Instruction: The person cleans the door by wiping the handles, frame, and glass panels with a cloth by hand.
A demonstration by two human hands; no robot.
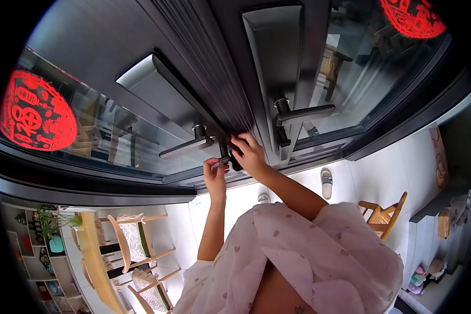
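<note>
A dark double door with two lever handles fills the upper view. My left hand [215, 170] is at the lower end of the left lock plate [162, 86], its fingers pinched round a small dark knob [224, 157]. My right hand [248, 155] is just right of it, fingers curled against the dark door edge; what they hold, if anything, is hidden. The left lever handle [186, 146] is beside my left hand, untouched. On the right leaf, the other lever handle [304, 114] juts out to the right.
Red paper decorations [36, 112] are on the glass panes. Wooden chairs [133, 240] and a table [97, 261] stand at lower left, near shelves [34, 261]. A wooden stool [384, 217] is at right. A slipper [326, 183] shows on the pale floor.
</note>
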